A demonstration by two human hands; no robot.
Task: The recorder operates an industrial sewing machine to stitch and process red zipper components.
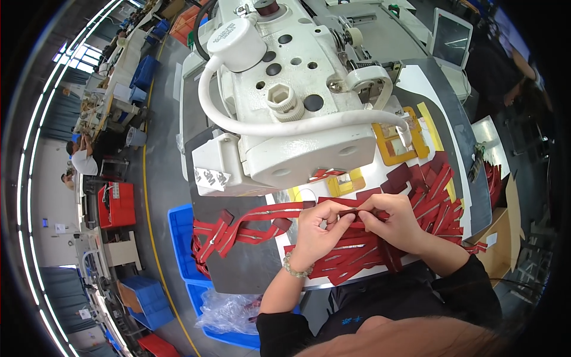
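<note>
Left hand (321, 226): fingertips pinched on a dark piece (355, 212)
Right hand (392, 221): pinching the same piece
Piece: between both hands' fingertips
Red zippers (348, 257): beneath both hands
Machine (309, 146): beyond the hands

Left hand (321, 231) and right hand (395, 223) pinch a small dark red piece (349, 212) between their fingertips. Red zipper strips (351, 257) lie heaped beneath and right of the hands, on the tabletop (253, 273). White sewing machine (306, 150) stands just beyond the hands. Blue bin (181, 241) sits left of the left hand; cardboard box (502, 244), right of the right hand.
</note>
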